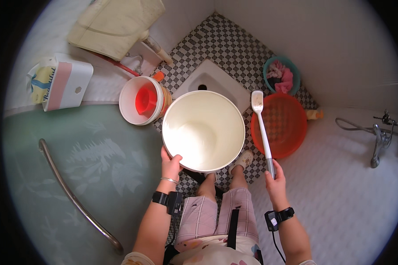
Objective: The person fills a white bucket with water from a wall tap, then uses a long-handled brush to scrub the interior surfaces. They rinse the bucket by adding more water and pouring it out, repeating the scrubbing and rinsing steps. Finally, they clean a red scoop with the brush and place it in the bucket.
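Observation:
A large cream-white bucket (208, 119) is tilted with its open mouth toward me, and its inside looks bare. My left hand (170, 165) is closed on its near-left rim, thumb over the edge. In my right hand (276, 183) is a long-handled scrub brush (263, 132), gripped by its grey handle end. The brush's pale head points away from me, above the left edge of an orange-red basin (292, 126); its bristles are hidden from view. Brush and bucket are apart.
Beyond the bucket lies a white squat toilet (194, 84) in checkered floor tiles. Left stands a white pail (127, 99) holding a red scoop (146, 100). A teal basin (266, 73) of cloths is far right. A frosted glass panel (88, 176) with metal handle (70, 190) borders the left.

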Demonstrator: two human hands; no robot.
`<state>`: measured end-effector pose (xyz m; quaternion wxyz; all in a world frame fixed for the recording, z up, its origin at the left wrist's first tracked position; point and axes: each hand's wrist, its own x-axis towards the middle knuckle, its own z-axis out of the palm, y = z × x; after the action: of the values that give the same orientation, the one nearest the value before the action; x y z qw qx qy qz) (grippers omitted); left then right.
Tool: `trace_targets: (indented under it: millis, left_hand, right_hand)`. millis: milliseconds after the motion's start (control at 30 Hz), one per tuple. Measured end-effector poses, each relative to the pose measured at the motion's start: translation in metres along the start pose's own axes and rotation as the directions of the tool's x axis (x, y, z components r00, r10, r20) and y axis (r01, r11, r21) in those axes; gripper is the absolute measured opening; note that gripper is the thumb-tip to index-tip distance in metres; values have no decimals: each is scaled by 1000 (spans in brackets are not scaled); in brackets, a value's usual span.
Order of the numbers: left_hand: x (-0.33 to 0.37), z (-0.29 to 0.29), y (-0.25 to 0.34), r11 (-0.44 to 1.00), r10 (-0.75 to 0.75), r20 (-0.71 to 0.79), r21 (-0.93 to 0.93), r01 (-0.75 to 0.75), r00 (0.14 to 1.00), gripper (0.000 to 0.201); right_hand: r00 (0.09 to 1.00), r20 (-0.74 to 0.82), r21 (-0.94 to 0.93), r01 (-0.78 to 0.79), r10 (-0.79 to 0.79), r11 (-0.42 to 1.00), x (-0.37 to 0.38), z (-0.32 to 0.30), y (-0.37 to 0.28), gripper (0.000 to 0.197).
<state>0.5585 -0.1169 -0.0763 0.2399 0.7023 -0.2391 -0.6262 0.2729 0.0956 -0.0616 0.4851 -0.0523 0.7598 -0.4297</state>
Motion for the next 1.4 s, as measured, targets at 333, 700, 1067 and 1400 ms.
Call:
trace_targets:
  millis: [333, 700, 1067, 1400]
  left_hand:
    - [20, -8, -16, 997, -75, -51, 24, 76, 996, 81]
    - [28, 17, -59, 976, -174, -201, -167, 141, 964, 82]
    - [-25, 0, -101, 925, -246, -187, -338, 172, 951, 80]
    - [-34, -41, -151, 966, -191, -98, -195, 169, 977, 75]
  right_hand:
    - [1000, -24, -128, -22, 19, 992, 10, 20, 9, 48]
    - [968, 116, -435, -152, 223, 887, 47, 20, -5, 49]
    - [978, 165, -465, -37, 127, 884, 78, 4, -46, 45]
    - [991, 4, -157, -131, 133, 979, -26, 38, 34, 42]
